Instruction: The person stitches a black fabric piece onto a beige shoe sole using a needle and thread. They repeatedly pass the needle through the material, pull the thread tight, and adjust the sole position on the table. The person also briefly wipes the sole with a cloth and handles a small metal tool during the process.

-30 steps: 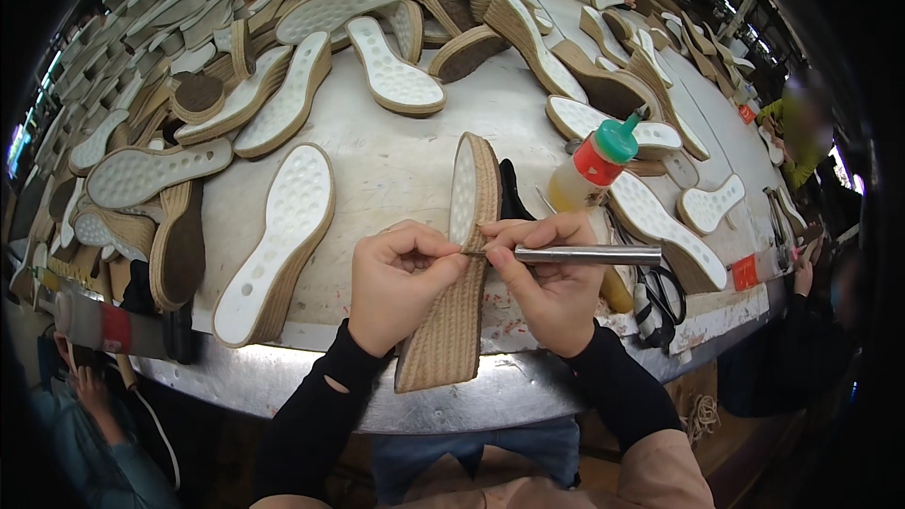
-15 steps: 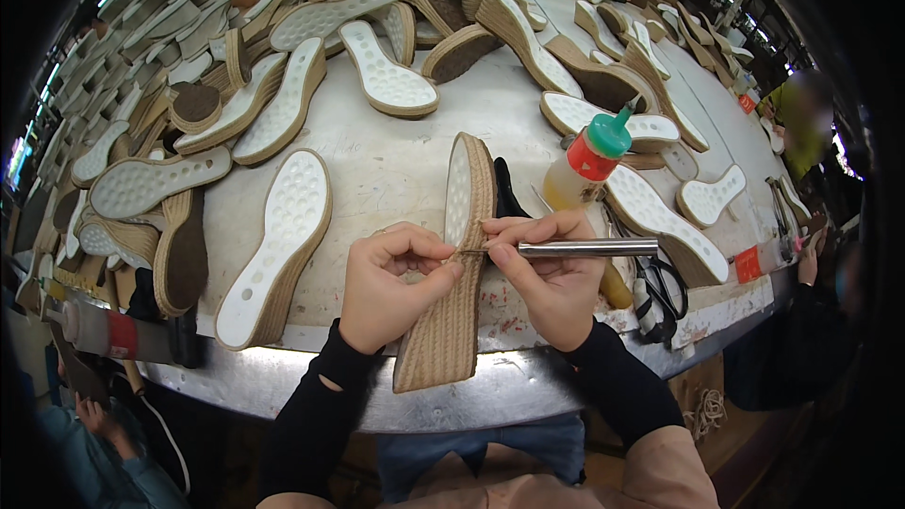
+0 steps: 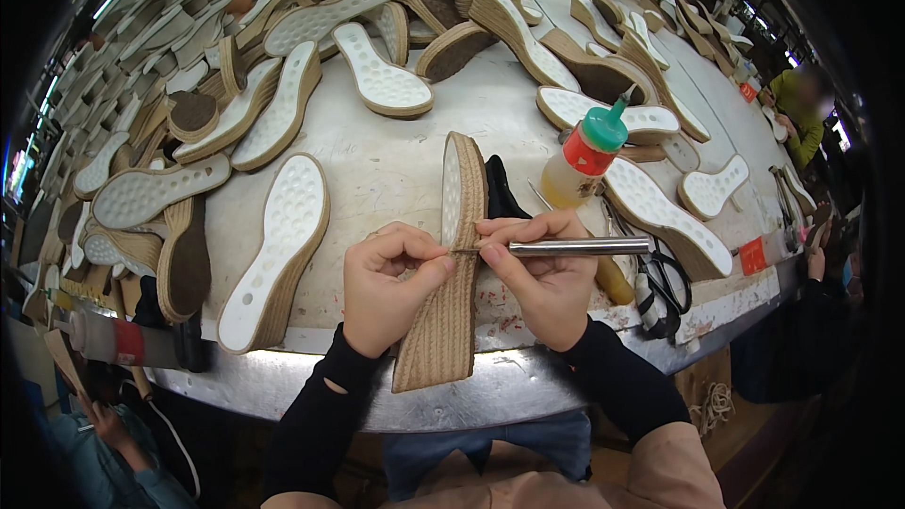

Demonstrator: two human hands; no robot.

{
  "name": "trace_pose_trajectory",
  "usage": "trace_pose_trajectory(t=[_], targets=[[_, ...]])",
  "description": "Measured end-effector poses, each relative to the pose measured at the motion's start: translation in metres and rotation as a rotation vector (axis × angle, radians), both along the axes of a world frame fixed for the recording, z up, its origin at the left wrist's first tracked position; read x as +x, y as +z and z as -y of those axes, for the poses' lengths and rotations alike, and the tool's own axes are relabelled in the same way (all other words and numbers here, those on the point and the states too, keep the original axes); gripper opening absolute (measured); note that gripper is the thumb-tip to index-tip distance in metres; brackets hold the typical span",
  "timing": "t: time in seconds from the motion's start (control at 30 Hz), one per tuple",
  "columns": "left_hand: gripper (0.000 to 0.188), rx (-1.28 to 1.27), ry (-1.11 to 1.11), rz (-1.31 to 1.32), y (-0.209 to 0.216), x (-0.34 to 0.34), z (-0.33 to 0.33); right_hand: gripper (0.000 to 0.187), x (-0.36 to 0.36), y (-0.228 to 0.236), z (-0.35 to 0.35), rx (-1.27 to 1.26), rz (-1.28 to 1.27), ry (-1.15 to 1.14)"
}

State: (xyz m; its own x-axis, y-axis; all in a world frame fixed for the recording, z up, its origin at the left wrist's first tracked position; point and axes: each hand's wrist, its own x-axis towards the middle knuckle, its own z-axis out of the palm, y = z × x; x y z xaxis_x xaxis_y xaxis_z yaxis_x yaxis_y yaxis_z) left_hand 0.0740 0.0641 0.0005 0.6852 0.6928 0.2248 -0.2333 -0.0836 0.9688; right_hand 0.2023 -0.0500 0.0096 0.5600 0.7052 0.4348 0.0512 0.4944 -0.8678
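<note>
Two bare hands work at the middle of my remote view: the left hand (image 3: 391, 287), thumb and forefinger pinched at the sole's edge, on what I cannot tell, and the right hand (image 3: 542, 283) gripping a slim, silver, cylindrical metal tool (image 3: 580, 246). Between them stands a wedge-shaped shoe sole with braided tan sides (image 3: 434, 349), narrow end toward twelve o'clock, thick end toward six, white dimpled face toward nine.

I judge the work mid-step: the tool's tip is at the braid, and I can make out no finished spot. A similar white-faced sole (image 3: 278, 245) lies at nine o'clock; whether it is done or waiting, I cannot say.

The scuffed, off-white counter (image 3: 396, 170) ends in a shiny metal edge (image 3: 368, 405) at six. A green-capped, red-labelled squeeze bottle (image 3: 585, 155) stands at two. Grey-white soles (image 3: 156, 14) crowd ten o'clock in a dim workshop, with a co-worker in a yellow-green sleeve (image 3: 803, 132) far off at two and a teal-sleeved co-worker (image 3: 80, 457) at eight.
</note>
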Motion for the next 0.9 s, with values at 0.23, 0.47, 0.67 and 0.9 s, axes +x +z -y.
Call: trace_pose_trajectory(t=[0.23,0.47,0.67,0.9], targets=[[0.008,-0.004,0.008,0.015,-0.0002,0.0005,0.0010,0.031,-0.0005,-0.0035,-0.0002,-0.017,0.095,-0.024],[0.009,0.002,0.010,0.026,-0.0011,0.0015,0.0008,0.031,0.0012,-0.0055,-0.0010,0.027,0.236,-0.049],[0.008,0.040,0.018,0.006,-0.0001,0.0015,0.0007,0.030,-0.0018,-0.0050,-0.0012,0.013,-0.020,-0.010],[0.008,0.003,0.004,0.022,-0.0007,0.0018,0.0007,0.031,-0.0021,-0.0058,-0.0020,0.006,0.072,-0.039]])
